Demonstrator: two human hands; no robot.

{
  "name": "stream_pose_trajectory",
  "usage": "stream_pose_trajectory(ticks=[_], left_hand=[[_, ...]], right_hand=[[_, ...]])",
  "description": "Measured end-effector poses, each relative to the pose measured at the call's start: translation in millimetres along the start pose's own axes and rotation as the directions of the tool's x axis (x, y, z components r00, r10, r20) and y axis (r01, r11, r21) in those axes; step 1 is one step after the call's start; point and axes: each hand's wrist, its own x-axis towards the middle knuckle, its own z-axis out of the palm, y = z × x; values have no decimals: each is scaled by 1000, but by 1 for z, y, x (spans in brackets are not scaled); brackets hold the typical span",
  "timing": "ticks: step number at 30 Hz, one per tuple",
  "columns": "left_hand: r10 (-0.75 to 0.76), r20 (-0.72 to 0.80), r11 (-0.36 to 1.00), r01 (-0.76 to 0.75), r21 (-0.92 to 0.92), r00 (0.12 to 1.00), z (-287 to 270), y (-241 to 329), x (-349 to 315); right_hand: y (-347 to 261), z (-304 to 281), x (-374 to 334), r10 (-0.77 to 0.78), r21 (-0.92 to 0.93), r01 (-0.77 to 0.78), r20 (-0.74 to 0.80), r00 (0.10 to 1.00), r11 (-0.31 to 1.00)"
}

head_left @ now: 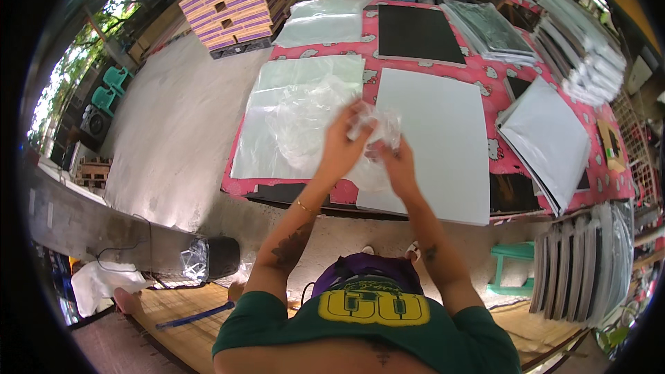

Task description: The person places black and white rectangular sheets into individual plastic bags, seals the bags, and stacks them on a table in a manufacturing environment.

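right hand and left hand at clear plastic film; fingers bent, blurred, cannot tell whether pinching. light, even grip near edges probably best, lest thin film tear or cling. film glossy, crumpled, bunched over pale plastic sheets, beside white panel; black panel beyond.

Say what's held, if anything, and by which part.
Clear plastic film, by its bunched right end, between left hand and right hand; finger grip blurred.

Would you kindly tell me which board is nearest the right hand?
The large white board, which the right hand overlaps in view; the black boards lie farther away.
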Motion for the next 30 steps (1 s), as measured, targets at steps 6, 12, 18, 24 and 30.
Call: stream_pose_trajectory(ticks=[6, 12, 18, 24, 30], left_hand=[[-192, 325, 957, 250, -150, 926, 1, -81, -17], [7, 356, 987, -64, 149, 934, 16, -82, -4], [429, 415, 787, -558, 263, 802, 60, -62, -70], [182, 715, 971, -237, -23, 675, 77, -33, -156], [-211, 472, 977, 192, 89, 856, 114, -10, -145]], right_hand=[[-13, -109, 4, 400, -59, -400, -20, 917, 915], [7, -104, -35, 503, -17, -534, -309, 807, 845], [72, -118, -88, -66, -557, -425, -657, 751, 714], [59, -157, -115, 244, 83, -265, -710, 661, 961], [26, -88, -155, 444, 531, -234, -311, 840, 814]])
